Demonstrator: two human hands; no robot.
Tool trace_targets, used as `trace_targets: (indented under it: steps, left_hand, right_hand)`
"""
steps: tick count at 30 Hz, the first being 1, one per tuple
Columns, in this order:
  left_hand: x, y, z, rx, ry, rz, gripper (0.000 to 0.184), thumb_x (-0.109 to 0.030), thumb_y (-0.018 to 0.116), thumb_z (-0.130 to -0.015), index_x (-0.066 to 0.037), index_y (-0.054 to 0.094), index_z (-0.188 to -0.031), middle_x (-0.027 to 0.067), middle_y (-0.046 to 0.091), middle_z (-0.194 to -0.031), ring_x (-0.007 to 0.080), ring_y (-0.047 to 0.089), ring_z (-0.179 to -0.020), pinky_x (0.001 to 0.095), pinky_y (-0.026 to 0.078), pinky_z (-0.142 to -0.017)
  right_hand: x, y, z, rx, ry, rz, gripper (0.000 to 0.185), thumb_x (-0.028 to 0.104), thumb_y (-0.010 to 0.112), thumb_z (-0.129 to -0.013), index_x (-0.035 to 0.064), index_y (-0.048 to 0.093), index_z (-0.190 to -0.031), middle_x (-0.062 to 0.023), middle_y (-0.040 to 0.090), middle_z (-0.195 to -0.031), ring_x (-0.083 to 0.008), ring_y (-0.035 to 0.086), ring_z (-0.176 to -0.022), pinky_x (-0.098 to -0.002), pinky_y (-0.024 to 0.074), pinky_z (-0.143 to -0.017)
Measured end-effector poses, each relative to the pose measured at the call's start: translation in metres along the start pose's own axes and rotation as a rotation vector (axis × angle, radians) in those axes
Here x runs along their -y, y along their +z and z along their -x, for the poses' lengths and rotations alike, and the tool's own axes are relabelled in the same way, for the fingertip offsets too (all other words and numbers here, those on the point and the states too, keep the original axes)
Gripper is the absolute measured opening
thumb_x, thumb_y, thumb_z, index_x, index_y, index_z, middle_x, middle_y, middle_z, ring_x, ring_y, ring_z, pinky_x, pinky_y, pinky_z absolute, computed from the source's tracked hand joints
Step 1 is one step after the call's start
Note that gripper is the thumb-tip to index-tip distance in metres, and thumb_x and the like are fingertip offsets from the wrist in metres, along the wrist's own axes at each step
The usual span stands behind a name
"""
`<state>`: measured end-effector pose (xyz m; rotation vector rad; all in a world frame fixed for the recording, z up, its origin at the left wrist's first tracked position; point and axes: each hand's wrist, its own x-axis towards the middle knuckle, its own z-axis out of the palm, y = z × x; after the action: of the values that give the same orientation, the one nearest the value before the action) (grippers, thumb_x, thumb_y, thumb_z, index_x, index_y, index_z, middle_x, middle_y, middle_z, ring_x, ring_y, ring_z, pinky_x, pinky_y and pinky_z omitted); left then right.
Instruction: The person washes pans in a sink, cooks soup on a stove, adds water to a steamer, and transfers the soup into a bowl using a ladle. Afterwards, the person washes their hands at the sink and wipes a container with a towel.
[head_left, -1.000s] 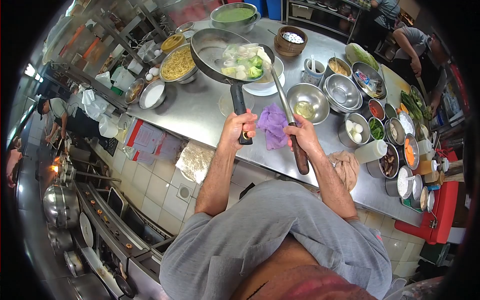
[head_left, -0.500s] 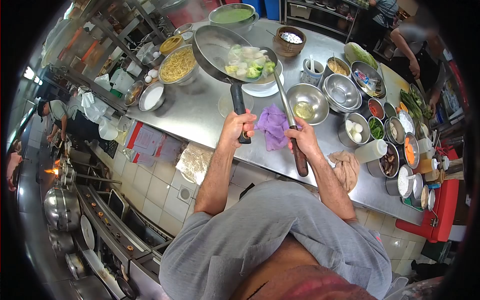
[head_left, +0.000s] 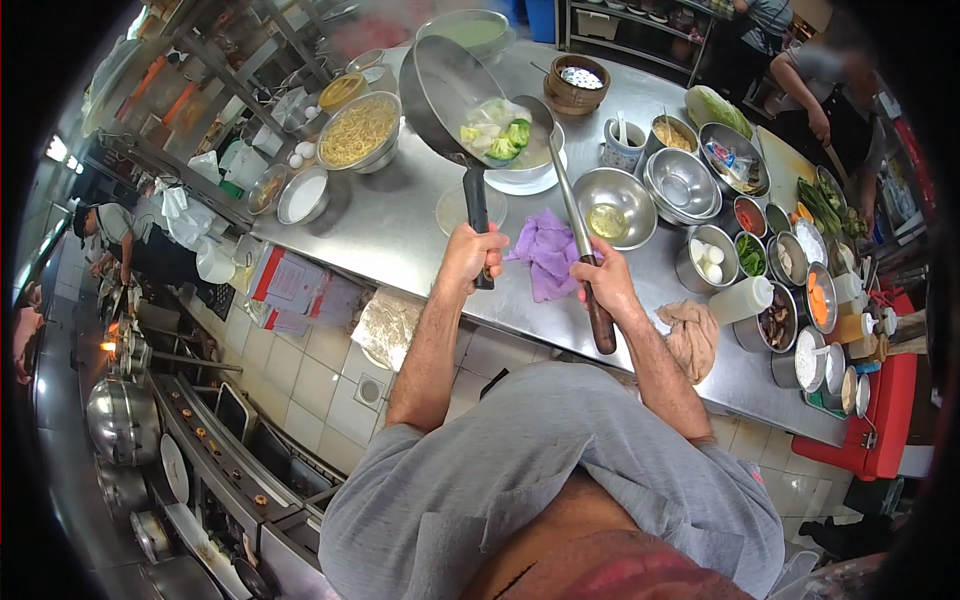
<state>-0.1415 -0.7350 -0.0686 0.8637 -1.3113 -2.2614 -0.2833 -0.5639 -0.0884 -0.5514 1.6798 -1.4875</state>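
Note:
My left hand (head_left: 470, 258) is wrapped round the black handle of a steel wok (head_left: 440, 95), which is tilted to the right above a bowl on a white plate (head_left: 525, 182). Pale pieces and green broccoli (head_left: 508, 140) lie at the wok's low side. In my right hand (head_left: 605, 275) is the wooden handle of a long metal ladle (head_left: 566, 185). Its head reaches the right rim of the wok, over the bowl. A purple cloth (head_left: 545, 255) lies on the table between my hands. Right of the ladle stands a steel bowl (head_left: 615, 205) with a little yellowish liquid.
Noodles (head_left: 357, 132) fill a bowl on the left, near a bowl of white content (head_left: 303, 194). A bamboo steamer (head_left: 577, 84) stands at the back. Ingredient bowls and a squeeze bottle (head_left: 742, 300) crowd the right side. Other people work at far left and upper right.
The wok has tipped more steeply and shifted slightly right, with my left hand still on it. The food has slid lower, and less of it shows in the wok.

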Motion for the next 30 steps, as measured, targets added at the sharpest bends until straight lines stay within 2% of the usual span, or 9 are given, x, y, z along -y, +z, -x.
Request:
trace_targets:
  steps: [19,21,22,24,25,27,28,30]
  left_hand:
    - [0.002,-0.008,-0.011,-0.157,0.14,-0.474,0.024,0.002,0.056,-0.069,-0.003,0.039,-0.086,-0.0006,0.04,-0.056,0.0081,0.04,-0.038,0.0243,0.033,-0.033]
    - [0.004,-0.012,-0.013,-0.175,0.15,-0.509,0.024,0.002,0.056,-0.069,-0.002,0.039,-0.086,-0.0001,0.041,-0.056,0.0085,0.04,-0.038,0.0245,0.033,-0.033]
    - [0.006,-0.016,-0.017,-0.176,0.163,-0.52,0.024,0.002,0.055,-0.069,-0.001,0.039,-0.088,0.0003,0.041,-0.057,0.0087,0.04,-0.038,0.0246,0.032,-0.033]
    - [0.007,-0.019,-0.019,-0.175,0.176,-0.532,0.025,0.003,0.055,-0.07,0.0,0.04,-0.089,0.0006,0.041,-0.057,0.0089,0.041,-0.038,0.0247,0.032,-0.032]
    - [0.006,-0.019,-0.019,-0.168,0.172,-0.522,0.026,0.002,0.055,-0.07,0.001,0.04,-0.091,0.0007,0.042,-0.057,0.009,0.041,-0.038,0.0248,0.032,-0.032]
    - [0.006,-0.019,-0.02,-0.157,0.165,-0.513,0.027,0.002,0.055,-0.07,0.001,0.04,-0.092,0.0008,0.042,-0.057,0.009,0.041,-0.038,0.025,0.032,-0.032]
    - [0.006,-0.02,-0.021,-0.147,0.155,-0.502,0.028,0.002,0.055,-0.069,0.001,0.04,-0.093,0.0008,0.042,-0.057,0.009,0.041,-0.038,0.025,0.032,-0.033]
    - [0.005,-0.019,-0.021,-0.133,0.145,-0.49,0.028,0.002,0.056,-0.069,0.002,0.04,-0.093,0.0008,0.042,-0.057,0.009,0.041,-0.038,0.025,0.032,-0.033]
  right_hand:
    - [-0.008,-0.008,0.015,-0.091,-0.149,0.311,0.06,0.001,0.054,-0.073,0.0022,0.036,-0.129,-0.0035,0.048,-0.065,-0.0099,0.048,-0.041,-0.026,0.0378,-0.036]
    - [-0.003,-0.007,0.021,-0.119,-0.171,0.436,0.059,0.001,0.053,-0.073,0.0013,0.035,-0.129,-0.0077,0.05,-0.065,-0.0158,0.051,-0.044,-0.0295,0.0421,-0.043]
    - [-0.005,-0.008,0.022,-0.118,-0.171,0.437,0.059,0.001,0.053,-0.073,0.0013,0.035,-0.129,-0.0077,0.05,-0.065,-0.0158,0.051,-0.044,-0.0295,0.0421,-0.043]
    - [-0.012,-0.012,0.025,-0.211,-0.383,0.73,0.061,0.003,0.056,-0.072,0.0026,0.035,-0.13,-0.015,0.054,-0.07,-0.0264,0.057,-0.056,-0.0358,0.0459,-0.054]
    - [-0.012,-0.015,0.027,-0.213,-0.382,0.73,0.061,0.003,0.056,-0.072,0.0026,0.035,-0.13,-0.015,0.054,-0.07,-0.0264,0.057,-0.056,-0.0358,0.0459,-0.054]
    - [-0.011,-0.022,0.033,-0.268,-0.549,1.034,0.058,0.004,0.057,-0.074,0.0066,0.037,-0.128,-0.0186,0.058,-0.081,-0.0334,0.059,-0.065,-0.041,0.0478,-0.057]
    - [-0.009,-0.027,0.036,-0.273,-0.548,1.035,0.058,0.004,0.057,-0.074,0.0066,0.037,-0.128,-0.0186,0.058,-0.081,-0.0334,0.059,-0.065,-0.041,0.0478,-0.057]
    - [-0.002,-0.035,0.043,-0.215,-0.448,1.227,0.064,0.005,0.057,-0.073,0.0129,0.033,-0.132,-0.0173,0.055,-0.082,-0.0345,0.057,-0.069,-0.0441,0.046,-0.061]
